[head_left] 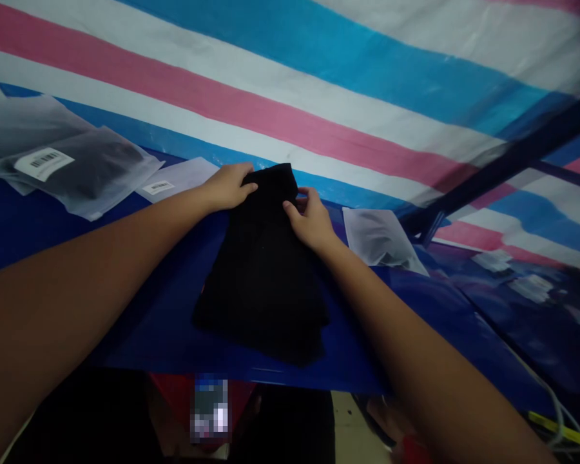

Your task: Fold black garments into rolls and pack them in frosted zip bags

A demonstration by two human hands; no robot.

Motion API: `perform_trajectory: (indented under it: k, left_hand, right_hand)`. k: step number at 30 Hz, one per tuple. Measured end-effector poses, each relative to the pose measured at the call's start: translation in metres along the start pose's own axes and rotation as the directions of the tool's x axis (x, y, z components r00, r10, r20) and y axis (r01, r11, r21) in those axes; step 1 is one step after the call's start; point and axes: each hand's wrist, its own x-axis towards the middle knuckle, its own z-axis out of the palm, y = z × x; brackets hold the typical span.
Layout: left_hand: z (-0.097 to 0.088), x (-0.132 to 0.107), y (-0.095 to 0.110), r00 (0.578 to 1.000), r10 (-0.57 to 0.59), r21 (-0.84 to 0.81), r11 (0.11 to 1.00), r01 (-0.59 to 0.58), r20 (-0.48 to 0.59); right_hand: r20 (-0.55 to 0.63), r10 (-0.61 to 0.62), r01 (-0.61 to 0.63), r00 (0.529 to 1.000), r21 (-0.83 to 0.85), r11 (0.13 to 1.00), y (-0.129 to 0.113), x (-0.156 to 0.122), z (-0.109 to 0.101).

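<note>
A folded black garment [265, 270] lies on the blue tabletop in front of me, its narrow end away from me and its wider end toward the near edge. My left hand [232, 185] grips the far left corner, thumb on top and fingers behind the cloth. On the far right side, my right hand [312, 219] pinches the garment's edge between thumb and curled fingers. The far end is slightly raised between both hands. What kind of garment it is I cannot tell.
Frosted zip bags with barcode labels [84, 171] lie at the left on the blue table [140, 348]. Another frosted bag [379, 238] sits right of my right hand. A striped plastic sheet [280, 84] hangs behind, with a dark bar [502, 154] crossing at right.
</note>
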Motion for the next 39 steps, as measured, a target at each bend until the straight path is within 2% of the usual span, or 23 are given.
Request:
perform_trajectory:
  k: [3, 7, 10, 15, 18, 20, 22, 24, 25, 27, 31, 35, 37, 39]
  left_hand:
    - [0.006, 0.002, -0.004, 0.999, 0.033, -0.011, 0.999, -0.034, -0.037]
    - [0.008, -0.002, 0.003, 0.998, 0.019, -0.003, 1.0, -0.019, -0.066]
    - [0.011, -0.005, 0.006, 0.998, -0.018, -0.023, 1.0, 0.017, -0.063]
    - [0.016, -0.002, -0.002, 0.994, -0.085, -0.141, 0.987, 0.074, -0.071]
    - [0.013, 0.001, 0.002, 0.987, -0.144, -0.189, 0.973, 0.13, -0.066]
    - [0.005, 0.001, 0.012, 0.974, -0.226, -0.256, 0.941, 0.222, 0.015]
    - [-0.005, -0.001, 0.025, 0.937, -0.295, -0.301, 0.891, 0.34, 0.186]
    - [-0.015, -0.004, 0.036, 0.898, -0.318, -0.291, 0.867, 0.406, 0.304]
    - [-0.019, -0.005, 0.039, 0.891, -0.31, -0.279, 0.87, 0.406, 0.331]
    - [-0.023, -0.007, 0.042, 0.914, -0.25, -0.243, 0.911, 0.334, 0.318]
    - [-0.019, -0.01, 0.036, 0.973, -0.064, -0.124, 0.988, 0.093, 0.223]
    - [-0.013, -0.012, 0.032, 0.983, 0.061, -0.086, 0.995, -0.047, 0.171]
    - [-0.013, -0.012, 0.034, 0.976, 0.14, -0.02, 0.99, -0.139, 0.166]
    - [-0.013, -0.012, 0.037, 0.966, 0.195, 0.055, 0.977, -0.207, 0.168]
  right_hand:
    - [0.017, -0.026, 0.026, 1.0, -0.022, 0.999, 0.0, 0.0, 0.001]
    - [0.018, -0.061, 0.062, 0.998, -0.072, 0.995, 0.001, 0.0, 0.003]
    - [0.016, -0.08, 0.081, 0.997, -0.101, 0.992, 0.001, 0.0, 0.003]
    - [0.028, -0.103, 0.106, 0.994, -0.139, 0.985, 0.0, 0.001, 0.002]
    - [0.045, -0.074, 0.079, 0.996, -0.129, 0.989, 0.0, 0.001, -0.001]
    - [0.09, -0.044, 0.051, 0.995, -0.079, 0.996, 0.0, 0.002, -0.005]
    - [0.168, -0.019, 0.02, 0.986, -0.007, 1.0, 0.0, 0.002, -0.009]
    - [0.241, -0.012, -0.002, 0.97, 0.059, 0.998, -0.001, 0.003, -0.013]
    - [0.26, -0.018, -0.002, 0.965, 0.078, 0.997, -0.002, 0.003, -0.015]
    - [0.265, -0.039, 0.018, 0.964, 0.082, 0.997, -0.002, 0.003, -0.016]
    - [0.233, -0.081, 0.081, 0.969, 0.012, 0.997, 0.001, 0.004, -0.014]
    - [0.201, -0.159, 0.153, 0.967, 0.046, 0.987, 0.003, 0.003, -0.011]
    - [0.145, -0.261, 0.257, 0.954, 0.046, 0.965, 0.001, 0.002, -0.009]
    - [0.06, -0.398, 0.399, 0.916, -0.02, 0.917, -0.005, 0.001, -0.008]
